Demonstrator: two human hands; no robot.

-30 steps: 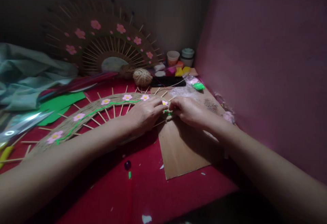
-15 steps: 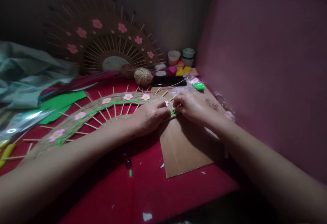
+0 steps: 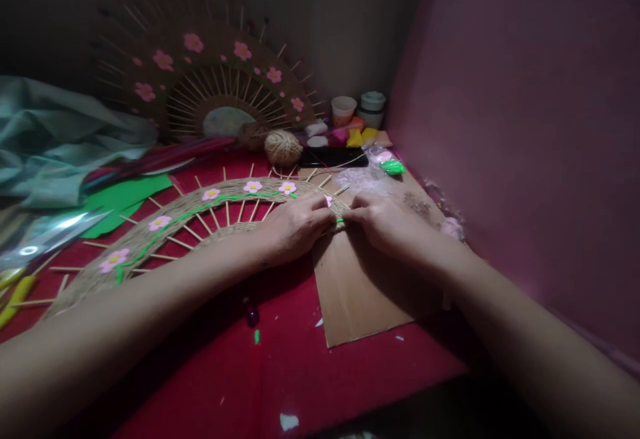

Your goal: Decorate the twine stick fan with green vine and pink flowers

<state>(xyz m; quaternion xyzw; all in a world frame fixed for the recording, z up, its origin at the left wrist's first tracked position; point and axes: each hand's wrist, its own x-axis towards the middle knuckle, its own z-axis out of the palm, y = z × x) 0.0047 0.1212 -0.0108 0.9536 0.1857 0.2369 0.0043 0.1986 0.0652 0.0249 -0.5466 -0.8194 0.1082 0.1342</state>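
A fan-shaped piece of twine woven over thin sticks lies in front of me, with pink clay flowers and a wavy green clay strand along its band. At the fan's right end, my left hand has its fingers bent and closed at the strand. Facing it from the right, my right hand pinches at the same strand with thumb and forefinger. A short bit of green shows between the two hands. The fingertips partly hide the strand's end and one flower.
A cardboard sheet lies under the fan's right end on the red cloth. Scissors and green sheets are at left. Behind are a twine ball, a dark phone-like slab, cups and a second fan.
My right hand's fingertips have come down onto the fan's band, and the raised green loop now lies flatter between the hands. My left hand stays in about the same place.
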